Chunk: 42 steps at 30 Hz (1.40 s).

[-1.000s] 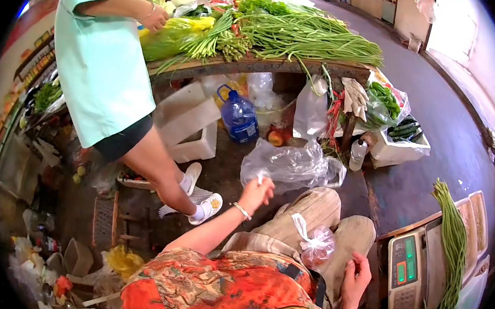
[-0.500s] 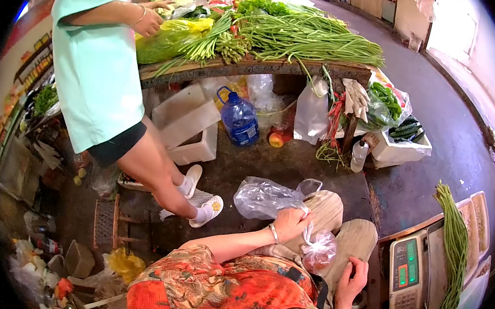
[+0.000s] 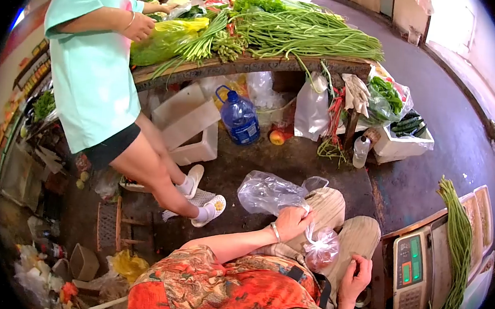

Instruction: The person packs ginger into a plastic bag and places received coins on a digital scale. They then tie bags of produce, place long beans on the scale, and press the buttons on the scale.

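Note:
My left hand (image 3: 293, 221), with a bracelet at the wrist, is closed on the gathered edge of a clear plastic bag (image 3: 267, 193). The bag puffs out past my knee, and no contents show in it. Between my thighs lies a small knotted clear bag (image 3: 321, 248) with something reddish-brown inside; my left hand is just beside it. My right hand (image 3: 355, 280) rests by my right thigh, fingers loosely bent and apart, with nothing visible in them.
A digital scale (image 3: 411, 275) with long beans (image 3: 456, 240) across it stands at my right. Ahead is a vegetable table (image 3: 254, 65); beneath it are a blue water jug (image 3: 240, 119) and foam boxes (image 3: 193, 144). A person in a mint shirt (image 3: 94, 73) stands at the left.
The view has shifted slightly. The standing person's near arm has moved back a little from the yellow bag on the table. My hands keep nearly the same pose.

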Motion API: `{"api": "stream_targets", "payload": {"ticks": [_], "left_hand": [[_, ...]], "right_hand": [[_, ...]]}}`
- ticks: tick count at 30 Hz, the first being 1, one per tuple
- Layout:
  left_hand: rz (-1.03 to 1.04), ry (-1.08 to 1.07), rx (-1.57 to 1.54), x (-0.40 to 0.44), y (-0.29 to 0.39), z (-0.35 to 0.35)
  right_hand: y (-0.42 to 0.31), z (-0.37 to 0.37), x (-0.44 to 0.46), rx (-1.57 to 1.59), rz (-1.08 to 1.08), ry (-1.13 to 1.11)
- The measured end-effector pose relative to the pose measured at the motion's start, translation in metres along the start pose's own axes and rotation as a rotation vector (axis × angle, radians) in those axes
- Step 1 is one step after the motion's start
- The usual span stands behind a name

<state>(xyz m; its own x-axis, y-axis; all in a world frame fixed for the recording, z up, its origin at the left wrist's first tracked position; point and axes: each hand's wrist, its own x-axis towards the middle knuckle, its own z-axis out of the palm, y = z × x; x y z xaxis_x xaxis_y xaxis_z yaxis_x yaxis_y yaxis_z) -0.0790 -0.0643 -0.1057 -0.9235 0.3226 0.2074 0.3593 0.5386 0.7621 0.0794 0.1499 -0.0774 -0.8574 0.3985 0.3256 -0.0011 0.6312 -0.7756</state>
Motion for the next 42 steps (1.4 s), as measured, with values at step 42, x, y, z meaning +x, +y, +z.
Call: {"api": "stream_targets", "payload": {"ticks": [42], "left_hand": [[-0.033, -0.024, 0.018, 0.000, 0.003, -0.001]], "right_hand": [[-0.004, -0.002, 0.001, -0.003, 0.080, 0.000]]}}
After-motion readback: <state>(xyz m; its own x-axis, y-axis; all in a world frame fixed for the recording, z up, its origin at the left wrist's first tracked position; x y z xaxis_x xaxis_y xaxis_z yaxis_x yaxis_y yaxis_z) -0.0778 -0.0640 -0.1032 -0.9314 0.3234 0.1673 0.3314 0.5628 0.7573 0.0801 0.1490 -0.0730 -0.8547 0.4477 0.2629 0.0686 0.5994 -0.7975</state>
